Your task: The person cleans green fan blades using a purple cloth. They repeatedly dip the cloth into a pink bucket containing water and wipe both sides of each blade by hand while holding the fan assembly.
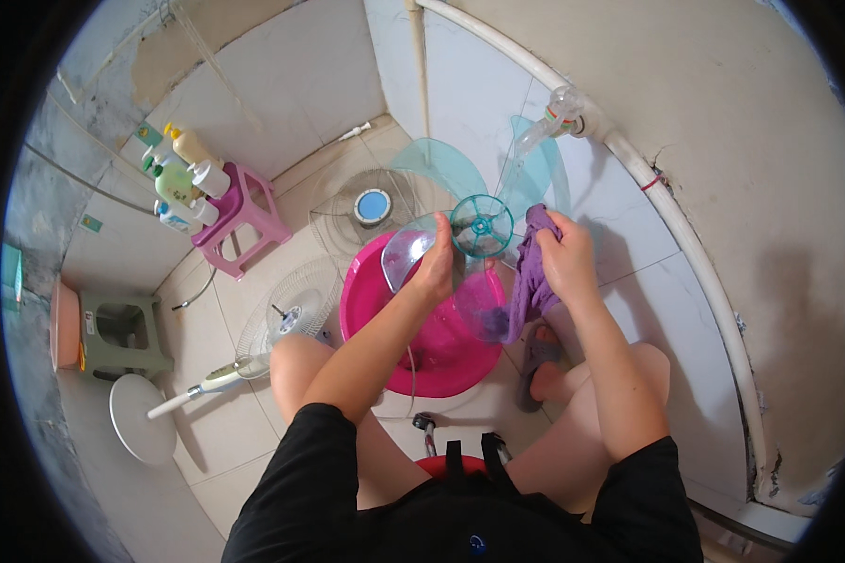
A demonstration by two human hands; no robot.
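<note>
A translucent teal fan blade wheel (482, 245) is held up over a pink plastic basin (436, 386). My left hand (436, 266) grips it at a left blade, close to the ring-shaped hub, with the thumb pointing up. In my right hand (570, 255) is a bunched purple cloth (533, 274), which hangs down along the right side of the blades. The cloth seems to touch the lower right blade, though the contact is partly hidden. A hose or cord (412, 366) hangs over the basin's front rim.
A wire fan grille (334, 204) with a blue centre lies behind the basin. At left is a pedestal fan body (285, 317) with its round base (141, 420). Pump bottles (176, 181) stand on a pink stool (267, 214). A pipe (676, 193) with a clear plastic-wrapped tap (567, 105) runs along the right wall.
</note>
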